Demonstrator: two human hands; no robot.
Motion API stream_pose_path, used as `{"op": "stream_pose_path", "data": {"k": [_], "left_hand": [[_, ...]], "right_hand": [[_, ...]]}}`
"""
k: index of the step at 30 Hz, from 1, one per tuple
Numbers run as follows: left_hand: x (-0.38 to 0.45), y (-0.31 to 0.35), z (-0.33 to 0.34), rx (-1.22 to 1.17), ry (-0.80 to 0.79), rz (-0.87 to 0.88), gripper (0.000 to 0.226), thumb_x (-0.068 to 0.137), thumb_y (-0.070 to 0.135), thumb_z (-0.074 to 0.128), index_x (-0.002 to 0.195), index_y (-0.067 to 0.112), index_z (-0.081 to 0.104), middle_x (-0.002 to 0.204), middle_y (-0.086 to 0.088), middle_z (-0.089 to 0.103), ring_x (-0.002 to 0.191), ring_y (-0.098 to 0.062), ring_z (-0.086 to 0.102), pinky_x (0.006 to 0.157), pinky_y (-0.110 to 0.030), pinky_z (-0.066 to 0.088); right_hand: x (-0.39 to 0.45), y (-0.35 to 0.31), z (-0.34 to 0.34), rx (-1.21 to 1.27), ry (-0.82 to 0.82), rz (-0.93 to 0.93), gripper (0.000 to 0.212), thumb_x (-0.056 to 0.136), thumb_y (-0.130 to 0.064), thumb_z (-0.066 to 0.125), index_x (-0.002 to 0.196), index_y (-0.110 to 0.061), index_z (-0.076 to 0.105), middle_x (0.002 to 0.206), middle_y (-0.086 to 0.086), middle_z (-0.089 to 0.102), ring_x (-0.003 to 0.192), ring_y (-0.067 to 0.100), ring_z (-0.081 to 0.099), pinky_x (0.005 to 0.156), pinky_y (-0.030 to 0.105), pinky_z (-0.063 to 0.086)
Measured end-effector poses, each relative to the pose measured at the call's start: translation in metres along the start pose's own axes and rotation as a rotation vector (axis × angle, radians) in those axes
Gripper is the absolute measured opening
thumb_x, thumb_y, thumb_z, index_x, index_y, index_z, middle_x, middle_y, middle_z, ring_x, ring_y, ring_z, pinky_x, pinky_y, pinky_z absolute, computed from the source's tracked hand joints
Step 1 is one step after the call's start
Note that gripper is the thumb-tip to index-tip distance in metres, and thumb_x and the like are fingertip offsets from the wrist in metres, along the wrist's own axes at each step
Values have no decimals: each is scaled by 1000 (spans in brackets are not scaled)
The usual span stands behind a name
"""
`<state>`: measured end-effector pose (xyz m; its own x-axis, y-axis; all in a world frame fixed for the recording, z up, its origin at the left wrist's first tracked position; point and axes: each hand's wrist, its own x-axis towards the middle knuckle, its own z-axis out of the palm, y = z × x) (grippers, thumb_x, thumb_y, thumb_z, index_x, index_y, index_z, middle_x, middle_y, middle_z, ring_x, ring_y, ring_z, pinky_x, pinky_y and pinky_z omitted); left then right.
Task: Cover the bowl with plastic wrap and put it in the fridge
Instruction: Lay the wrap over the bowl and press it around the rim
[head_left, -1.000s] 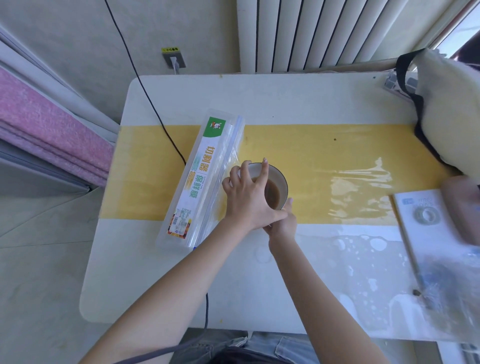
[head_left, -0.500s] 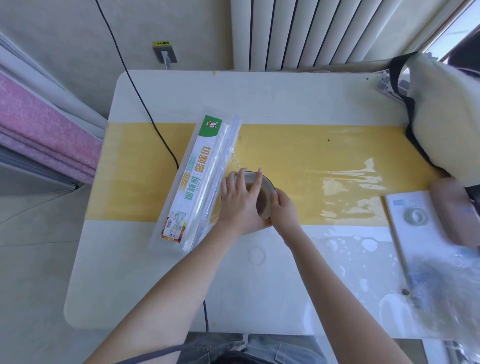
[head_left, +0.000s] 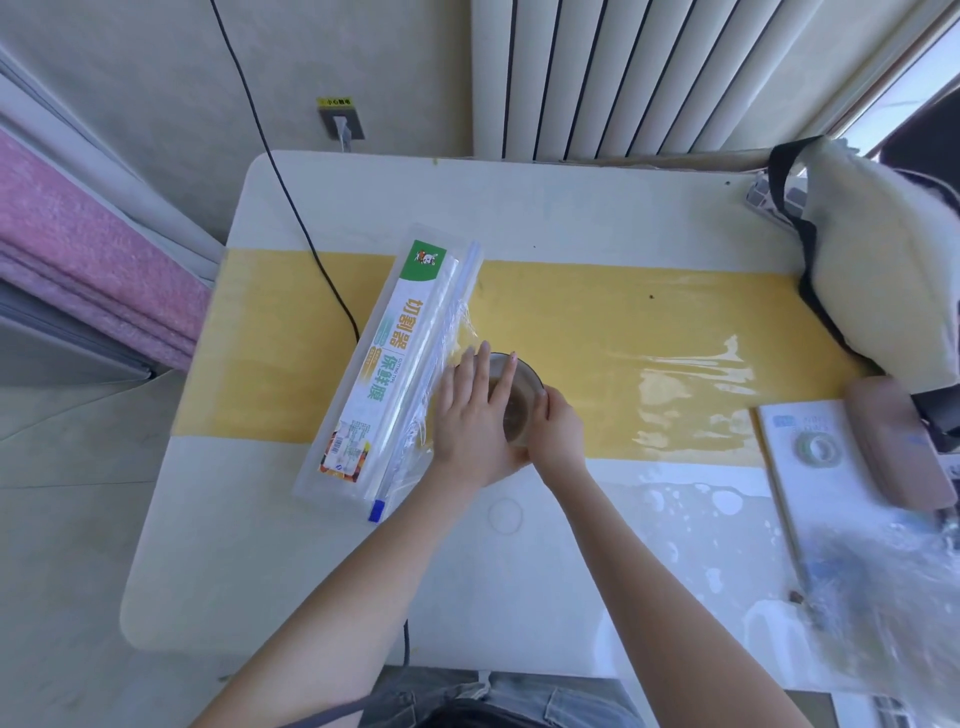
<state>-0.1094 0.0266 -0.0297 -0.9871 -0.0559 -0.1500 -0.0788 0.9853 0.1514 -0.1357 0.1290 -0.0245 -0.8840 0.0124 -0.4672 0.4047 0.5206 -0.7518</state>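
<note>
Mid-surface: small glass bowl of brown liquid (head_left: 522, 400) under clear plastic wrap (head_left: 441, 374); left hand (head_left: 475, 415) flat, pressing; right hand (head_left: 553, 434) cupping rim; wrap uncut from dispenser box (head_left: 389, 369), fridge pending

Bare forearms, grey jeans (head_left: 519, 699)

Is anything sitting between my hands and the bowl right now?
Nothing visible. The left hand lies across the bowl and the right hand presses its near side, with only the plastic wrap under them.
</note>
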Motion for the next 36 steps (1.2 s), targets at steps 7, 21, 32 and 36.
{"op": "stream_pose_path", "data": {"k": [7,21,32,36], "left_hand": [[-7,0,-8,125,-71,-5,91,66,69,32,132,11,56,133,-12,59,111,-27,60,93,-38,29],[-93,-47,-3,194,154,243,53,99,29,28,147,7,34,154,-9,33,143,-26,28,113,-45,25],[-145,-110,-26,-148,297,25,43,94,53,36,101,17,59,97,3,62,100,-19,50,86,-30,33],[-131,-107,-30,-443,311,-209,33,74,30,78,87,10,56,83,9,53,76,-13,55,76,-36,44]], "right_hand": [[3,-1,1,-55,-11,-37,30,103,-19,25,84,-9,48,67,-5,47,61,12,44,52,20,32],[-6,9,-1,61,-49,45,36,100,-26,28,96,-3,56,81,6,55,80,30,55,78,58,54],[-7,2,-7,45,-91,70,38,100,-28,27,102,-4,56,84,7,54,83,29,54,81,59,53],[-8,0,-11,60,-115,83,39,101,-27,27,109,-4,57,91,10,56,85,27,53,82,57,54]]}}
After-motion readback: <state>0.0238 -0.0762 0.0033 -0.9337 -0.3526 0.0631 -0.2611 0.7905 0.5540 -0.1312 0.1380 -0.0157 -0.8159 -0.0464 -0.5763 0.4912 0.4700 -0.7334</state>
